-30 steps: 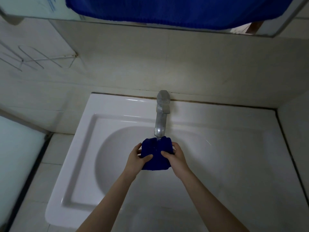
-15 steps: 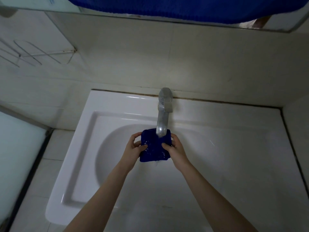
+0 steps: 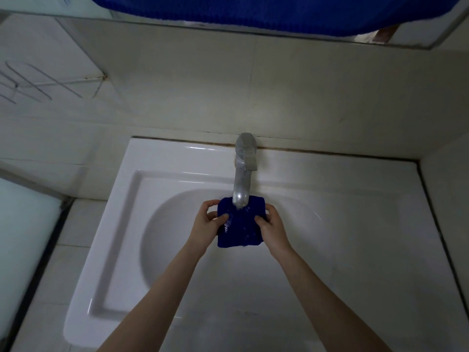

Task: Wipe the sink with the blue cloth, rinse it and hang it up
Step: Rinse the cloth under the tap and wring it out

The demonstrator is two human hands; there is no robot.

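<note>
A folded blue cloth (image 3: 241,228) is held flat over the bowl of the white sink (image 3: 355,224), right under the spout of the metal tap (image 3: 243,174). Water runs from the spout onto the cloth and glints on its left part. My left hand (image 3: 206,222) grips the cloth's left edge, thumb on top. My right hand (image 3: 272,226) grips its right edge the same way. The spout hides the cloth's far middle.
A mirror (image 3: 38,6) with a blue reflection runs along the top above the tiled wall. A wire rack (image 3: 30,82) is fixed to the wall at the left. A pale surface (image 3: 22,237) lies at the far left beside the sink. A side wall (image 3: 451,199) closes the right.
Both hands have lifted the cloth slightly towards the spout and spread it flatter. Water now falls on it.
</note>
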